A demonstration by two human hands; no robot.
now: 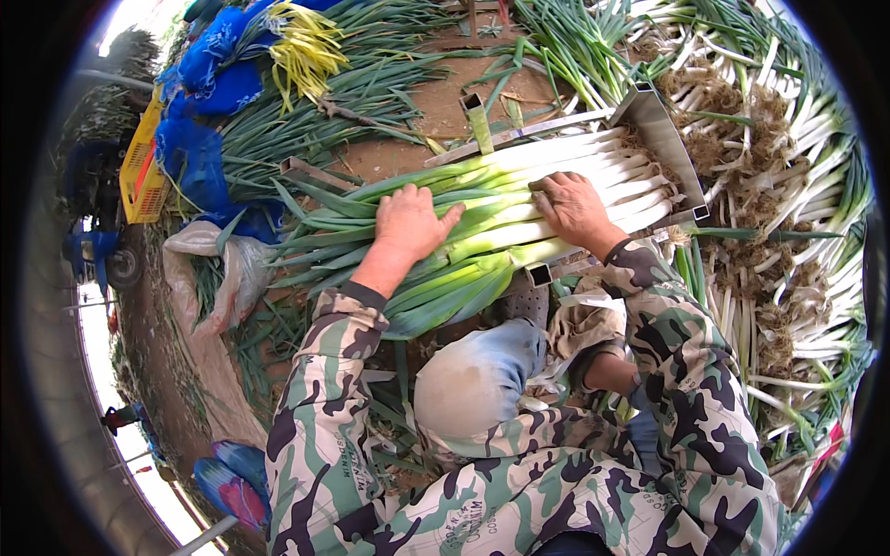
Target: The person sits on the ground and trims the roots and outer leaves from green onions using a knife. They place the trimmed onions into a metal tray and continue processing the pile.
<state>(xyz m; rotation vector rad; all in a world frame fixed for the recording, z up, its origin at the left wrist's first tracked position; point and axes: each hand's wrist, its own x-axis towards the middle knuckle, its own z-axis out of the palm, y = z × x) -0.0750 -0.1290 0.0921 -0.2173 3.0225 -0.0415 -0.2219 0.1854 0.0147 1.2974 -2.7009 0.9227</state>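
Note:
A row of large green onions (487, 198) lies across a metal frame (657, 121) in front of me. Their white root ends are against the frame's upright end plate at right, and the green leaves fan out to the left. My left hand (411, 221) rests on the leafy part, thumb spread from the fingers. Farther right, my right hand (571, 208) lies on the pale stalks with its fingers bent over them. Both palms are hidden from view. Square tube posts (477, 124) of the frame stand on either side of the bundle.
Heaped green onions (772, 174) with soil-covered roots fill the right side. More leafy onions (327, 132) lie at upper left beside yellow ties (306, 52), blue netting (215, 83) and a yellow crate (142, 163). An open plastic sack (215, 278) stands at left.

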